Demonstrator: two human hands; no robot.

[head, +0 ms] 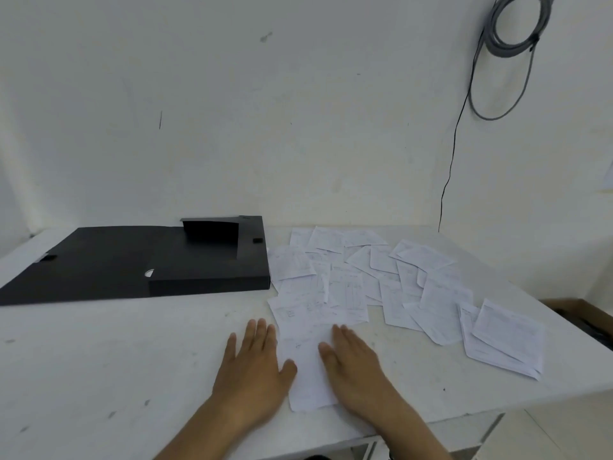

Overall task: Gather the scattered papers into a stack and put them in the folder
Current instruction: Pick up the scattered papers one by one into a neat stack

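Several white printed papers [391,280] lie scattered and overlapping across the right half of the white table [99,360]. A black box folder [205,260] lies open at the back left, its flat lid [83,263] spread out to the left. The nearest sheet [306,370] lies close to the front edge. My left hand [252,366] rests flat on the table, its thumb touching that sheet's left edge. Fingers together, my right hand [355,363] lies flat on the sheet's right side. Neither hand grips anything.
The table's right edge runs diagonally past the outermost papers [504,336]. A brown cardboard box [577,310] sits beyond that edge. A coiled grey cable [517,31] hangs on the white wall, with a black wire [447,180] dropping to the table's back.
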